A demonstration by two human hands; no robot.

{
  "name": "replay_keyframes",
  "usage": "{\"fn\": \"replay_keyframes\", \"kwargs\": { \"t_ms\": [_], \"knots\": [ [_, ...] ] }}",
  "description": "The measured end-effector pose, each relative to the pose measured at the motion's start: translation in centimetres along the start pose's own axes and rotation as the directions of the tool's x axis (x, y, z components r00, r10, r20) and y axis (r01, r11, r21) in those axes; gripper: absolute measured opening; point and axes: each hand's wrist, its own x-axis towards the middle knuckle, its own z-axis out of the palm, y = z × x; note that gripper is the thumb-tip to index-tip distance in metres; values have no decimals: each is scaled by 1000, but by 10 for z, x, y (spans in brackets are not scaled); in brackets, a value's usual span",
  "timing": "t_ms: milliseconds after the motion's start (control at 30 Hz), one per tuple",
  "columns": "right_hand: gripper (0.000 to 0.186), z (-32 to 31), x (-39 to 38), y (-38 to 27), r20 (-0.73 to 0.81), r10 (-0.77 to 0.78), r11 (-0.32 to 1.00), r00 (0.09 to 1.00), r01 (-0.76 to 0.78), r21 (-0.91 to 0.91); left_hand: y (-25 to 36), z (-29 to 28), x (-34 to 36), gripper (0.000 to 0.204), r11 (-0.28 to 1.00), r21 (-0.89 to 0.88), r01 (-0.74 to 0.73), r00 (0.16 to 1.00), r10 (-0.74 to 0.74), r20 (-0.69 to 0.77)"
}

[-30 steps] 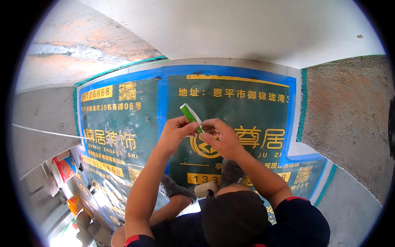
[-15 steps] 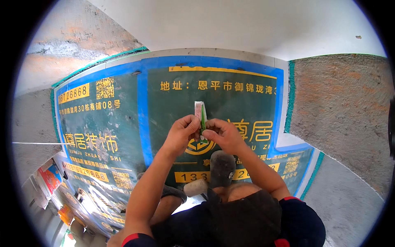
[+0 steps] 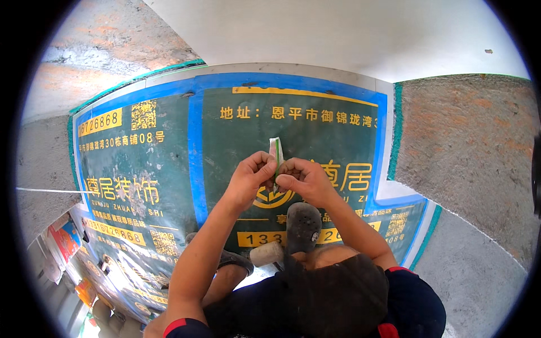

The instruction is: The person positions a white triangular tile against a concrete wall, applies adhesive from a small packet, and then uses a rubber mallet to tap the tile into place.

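The forearms [image 3: 198,265] are slanting inward; the left hand [image 3: 252,177] and right hand [image 3: 307,181] are facing each other, each grip pinching a slim green-and-white strip [image 3: 275,147].

Strip [image 3: 274,147] is btwn L hand [image 3: 252,180] & R hand [image 3: 306,180], over floor sheet [image 3: 234,147]. Mallet [image 3: 266,254] lies btwn shoes [image 3: 302,224]; wall [image 3: 338,34] is beyond sheet.

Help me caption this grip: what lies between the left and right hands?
In the head view, a slim green-and-white strip lies between the left hand and the right hand, held by both; its far end sticks out past them.
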Motion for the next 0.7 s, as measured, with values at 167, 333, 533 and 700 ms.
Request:
{"fn": "replay_keyframes", "kwargs": {
  "t_ms": [167, 333, 533, 700],
  "knots": [
    [27, 2, -3, -4, -42, 30, 1000, 999, -30, 5, -3, 1, -1, 19, 999, 14, -29, 1000, 29, -3],
    [27, 3, -4, -4, -63, -33, 996, 997, 28, -83, -2, 2, -3, 18, 995, 83, -46, 999, 45, 6],
    [29, 1, -4, -5, -60, -11, 993, 998, 4, -118, 0, 2, -5, 19, 997, 70, -26, 1000, 27, -11],
    [30, 0, -4, -4, -44, -6, 996, 999, 2, -90, 1, -1, -6, 21, 998, 56, -7, 1000, 6, 18]
  ]
}}
